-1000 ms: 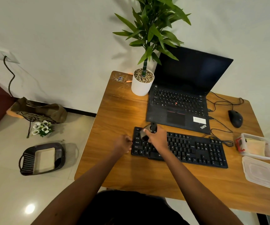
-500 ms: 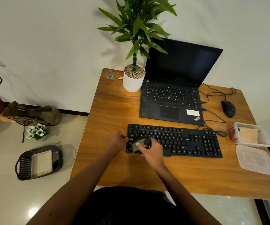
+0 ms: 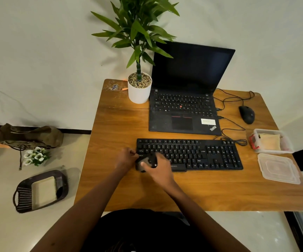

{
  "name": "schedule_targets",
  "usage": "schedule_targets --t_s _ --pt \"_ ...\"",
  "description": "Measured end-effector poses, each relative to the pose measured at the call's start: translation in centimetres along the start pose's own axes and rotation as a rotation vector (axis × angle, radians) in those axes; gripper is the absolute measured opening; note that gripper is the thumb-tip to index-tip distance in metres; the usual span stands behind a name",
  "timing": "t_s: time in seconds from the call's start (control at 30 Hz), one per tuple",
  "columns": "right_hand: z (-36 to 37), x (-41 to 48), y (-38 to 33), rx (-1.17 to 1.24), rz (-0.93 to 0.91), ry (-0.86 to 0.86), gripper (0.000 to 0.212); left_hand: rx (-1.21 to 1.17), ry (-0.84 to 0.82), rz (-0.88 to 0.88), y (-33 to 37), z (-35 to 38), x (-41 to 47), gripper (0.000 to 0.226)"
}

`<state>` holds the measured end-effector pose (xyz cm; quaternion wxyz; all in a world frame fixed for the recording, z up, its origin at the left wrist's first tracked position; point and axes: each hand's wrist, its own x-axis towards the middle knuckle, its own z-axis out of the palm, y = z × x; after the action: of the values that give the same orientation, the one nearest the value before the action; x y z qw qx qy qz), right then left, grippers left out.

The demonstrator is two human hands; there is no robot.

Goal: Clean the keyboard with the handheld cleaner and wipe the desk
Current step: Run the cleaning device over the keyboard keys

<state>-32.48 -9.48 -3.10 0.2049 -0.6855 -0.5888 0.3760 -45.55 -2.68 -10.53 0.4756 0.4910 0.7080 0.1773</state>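
Head view: a wooden worktop (image 3: pixel 114 128) carried a black keyboard (image 3: pixel 201 153) lying along its near half, with an open laptop (image 3: pixel 183 110) behind it toward the far edge.
Right hand (image 3: pixel 160 170): wrapped around the dark handheld cleaner (image 3: pixel 147 163), holding it on the keyboard's near-left corner.
Left hand (image 3: pixel 127 159): fingers curled, touching the keyboard's left end; whether it pinched the edge or only braced it could not be told.
Step, as judged: the keyboard pass looked to be at its left end, with most rows to the right left to do and the wiping not yet begun.
Risk, sliding: the keyboard seemed light, so a hard push rightward could skid it if the left hand let go.
Risk, cable: a loose cable coil (image 3: pixel 238 142) lay at the keyboard's far-right corner and could snag the cleaner there.
Risk, keys: too much downward pressure could catch or lift a keycap.
Risk, right edge: an open clear container (image 3: pixel 285 142) and its lid (image 3: pixel 278 168) sat near the worktop's right edge and could be knocked off.
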Motion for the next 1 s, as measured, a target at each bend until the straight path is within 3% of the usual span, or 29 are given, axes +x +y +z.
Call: schedule_targets --t_s 0.1,0.23,0.4,0.57,1.0 --pt "0.5 0.3 0.8 -0.087 0.017 -0.009 0.022 0.051 0.008 0.013 0.1 -0.1 0.1 0.027" --pt "-2.6 -0.4 4.2 0.019 0.139 0.151 0.013 0.109 0.037 0.026 0.0 0.0 0.0 0.009" --pt "-6.9 -1.2 8.8 0.02 0.245 0.393 0.017 0.11 0.051 0.032 -0.4 0.2 0.1 0.014" --pt "-9.1 -2.1 12.1 0.079 0.298 0.503 0.023 0.072 0.047 0.015 -0.4 0.4 0.0 0.019" --pt "-12.8 -3.0 15.1 0.136 0.348 0.599 0.018 0.064 0.037 0.044 -1.0 0.5 0.4 0.018"
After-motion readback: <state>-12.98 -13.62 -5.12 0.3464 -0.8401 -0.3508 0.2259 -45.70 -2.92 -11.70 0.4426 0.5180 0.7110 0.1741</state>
